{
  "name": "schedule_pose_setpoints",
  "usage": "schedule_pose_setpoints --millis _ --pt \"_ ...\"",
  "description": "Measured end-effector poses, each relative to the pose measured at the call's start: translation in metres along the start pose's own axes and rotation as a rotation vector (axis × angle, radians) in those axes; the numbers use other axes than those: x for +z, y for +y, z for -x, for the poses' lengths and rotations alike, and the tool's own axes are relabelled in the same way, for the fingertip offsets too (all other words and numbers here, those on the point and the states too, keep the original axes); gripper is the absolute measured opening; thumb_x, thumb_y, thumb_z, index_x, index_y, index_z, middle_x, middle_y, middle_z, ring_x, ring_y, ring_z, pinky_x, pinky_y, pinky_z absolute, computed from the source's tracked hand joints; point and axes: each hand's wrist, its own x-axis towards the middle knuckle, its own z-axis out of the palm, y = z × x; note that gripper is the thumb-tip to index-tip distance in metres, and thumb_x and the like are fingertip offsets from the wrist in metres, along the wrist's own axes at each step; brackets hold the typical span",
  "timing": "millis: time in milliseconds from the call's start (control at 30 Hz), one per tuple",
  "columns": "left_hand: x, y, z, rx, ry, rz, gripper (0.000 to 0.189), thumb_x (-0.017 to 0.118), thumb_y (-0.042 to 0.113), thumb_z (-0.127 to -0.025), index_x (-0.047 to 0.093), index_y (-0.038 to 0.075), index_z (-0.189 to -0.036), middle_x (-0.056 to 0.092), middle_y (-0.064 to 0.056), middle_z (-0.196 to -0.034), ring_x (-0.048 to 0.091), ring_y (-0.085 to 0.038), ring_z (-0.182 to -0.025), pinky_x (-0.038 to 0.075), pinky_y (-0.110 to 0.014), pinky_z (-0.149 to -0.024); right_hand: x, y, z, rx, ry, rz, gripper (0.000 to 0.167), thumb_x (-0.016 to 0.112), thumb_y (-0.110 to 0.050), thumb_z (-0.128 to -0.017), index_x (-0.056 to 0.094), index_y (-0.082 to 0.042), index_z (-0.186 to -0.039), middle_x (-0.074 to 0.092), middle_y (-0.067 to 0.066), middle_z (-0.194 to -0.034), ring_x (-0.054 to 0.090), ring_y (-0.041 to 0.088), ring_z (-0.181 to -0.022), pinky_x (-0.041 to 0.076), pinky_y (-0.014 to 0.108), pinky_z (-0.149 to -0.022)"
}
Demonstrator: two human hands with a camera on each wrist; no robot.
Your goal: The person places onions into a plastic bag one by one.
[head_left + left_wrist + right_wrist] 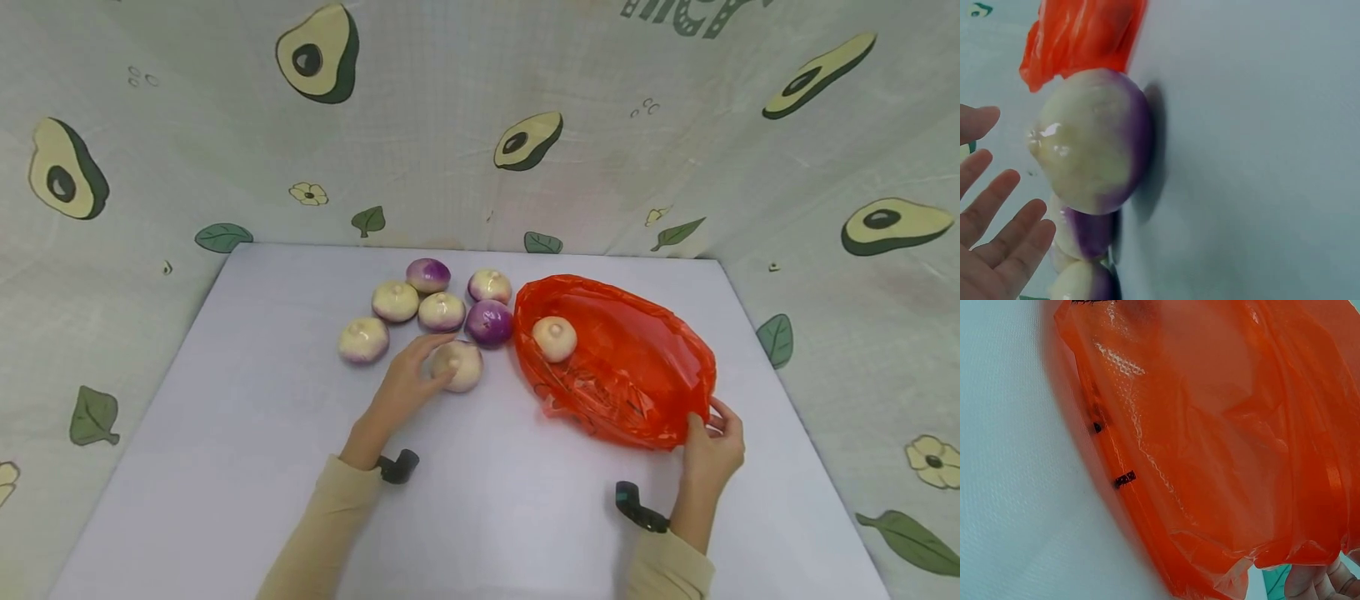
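My left hand [408, 379] is at the near side of a white-and-purple onion [463, 367], its thumb and fingers spread. In the left wrist view the fingers [1007, 228] look straight, with a gap between them and the onion [1094, 144]. On the right, my right hand [712, 442] pinches the near right rim of a red plastic bag [615, 333], thumb inside and fingers outside. The bag lies with its mouth open, and one pale onion [555, 339] sits inside at its left. In the right wrist view the bag [1222, 437] hides most of the hand.
Several more onions stand grouped beyond the left hand, among them a purple one [490, 323] against the bag's left edge and a pale one [363, 341] farthest left. They rest on a white table [247, 467]. A cloth printed with avocados [450, 192] hangs behind.
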Motion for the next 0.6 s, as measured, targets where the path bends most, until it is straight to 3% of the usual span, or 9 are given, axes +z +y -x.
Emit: schedule_pose_setpoints --millis 333,467,600 --pt "0.006 -0.018 0.005 0.005 0.008 0.030 0.055 0.074 0.010 -0.076 0.053 0.002 -0.126 0.053 -0.017 -0.125 0.050 -0.034 -0.113 0.048 -0.047 -0.088 0.003 0.001 -0.001 0.012 0.006 -0.014 0.041 0.051 -0.025 -0.093 0.049 -0.023 -0.133 0.043 -0.012 -0.098 0.041 0.005 -0.087 0.042 0.006 -0.065" --pt "0.012 -0.024 0.006 -0.048 0.006 0.074 0.058 0.074 0.012 -0.078 0.050 0.002 -0.129 0.050 -0.018 -0.126 0.050 -0.034 -0.113 0.048 -0.046 -0.089 0.002 0.001 0.000 0.017 -0.008 0.005 0.042 0.050 -0.028 -0.093 0.047 -0.024 -0.135 0.042 -0.013 -0.098 0.041 0.004 -0.087 0.041 0.004 -0.065" --pt "0.010 -0.013 0.006 -0.161 -0.009 0.220 0.061 0.071 0.008 -0.080 0.043 -0.004 -0.133 0.044 -0.025 -0.129 0.050 -0.041 -0.113 0.047 -0.049 -0.093 0.001 0.001 0.000 0.012 -0.016 0.007 0.043 0.050 -0.029 -0.093 0.046 -0.023 -0.136 0.042 -0.014 -0.097 0.040 0.003 -0.086 0.040 0.003 -0.063"
